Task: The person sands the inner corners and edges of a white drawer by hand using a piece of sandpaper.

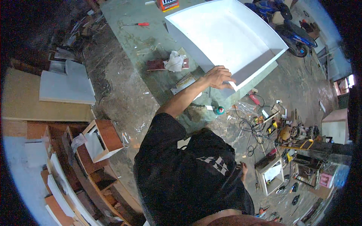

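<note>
My left hand (219, 78) is closed on the near rim of a large white open box (226, 34), close to its corner, with the fingers curled over the edge. The shallow, drawer-like box rests on a greenish worktable (128, 41). My right hand (244, 171) hangs low beside my body, apart from the box; its fingers are mostly hidden by the dark shirt. Left of the box, a crumpled white cloth (175, 61) lies on a reddish-brown strip (155, 65). A teal bottle (219, 110) stands by the table's near end.
A red-handled tool (143, 24) and an orange tin (168, 5) are on the table's far part. Tangled cables (249, 126) and tools litter the floor at right, near a small white frame-like box (270, 175). Wooden cabinets (88, 162) stand at left; a blue motorcycle (296, 35) is far right.
</note>
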The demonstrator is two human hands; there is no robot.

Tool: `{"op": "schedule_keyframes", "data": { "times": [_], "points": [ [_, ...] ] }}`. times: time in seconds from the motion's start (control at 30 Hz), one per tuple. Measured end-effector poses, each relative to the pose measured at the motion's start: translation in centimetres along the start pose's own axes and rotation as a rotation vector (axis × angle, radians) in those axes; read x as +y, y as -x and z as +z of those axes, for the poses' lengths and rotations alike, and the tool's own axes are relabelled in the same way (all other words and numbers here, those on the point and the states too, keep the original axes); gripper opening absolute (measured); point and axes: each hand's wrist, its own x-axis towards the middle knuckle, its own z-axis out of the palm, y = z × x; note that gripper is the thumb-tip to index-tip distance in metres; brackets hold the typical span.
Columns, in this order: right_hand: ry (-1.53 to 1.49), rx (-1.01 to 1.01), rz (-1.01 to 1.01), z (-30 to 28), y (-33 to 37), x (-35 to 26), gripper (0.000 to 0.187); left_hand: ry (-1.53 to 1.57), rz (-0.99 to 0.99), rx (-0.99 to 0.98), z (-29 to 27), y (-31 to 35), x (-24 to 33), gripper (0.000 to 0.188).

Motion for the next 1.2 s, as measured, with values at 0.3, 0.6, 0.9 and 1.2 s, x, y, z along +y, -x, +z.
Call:
{"op": "schedule_keyframes", "data": {
  "times": [0.3,0.6,0.9,1.2],
  "points": [
    [-0.106,-0.151,0.128,-0.7,-6.6,10.5,0.029,0.04,-0.012,0.021,-1.1,-0.8,-0.1,0.039],
    [0.089,-0.165,0.044,-1.2,-5.0,9.6,0.029,0.035,-0.116,0.056,-0.4,0.8,1.0,0.042],
    [-0.189,-0.121,0.057,1.3,-7.2,8.0,0.033,0.08,-0.105,0.073,0.4,-1.4,0.2,0.044],
    [-0.026,-0.201,-0.003,0.9,-3.7,5.1,0.029,0.073,-0.137,0.06,0.8,0.2,0.1,0.042]
  ]
}}
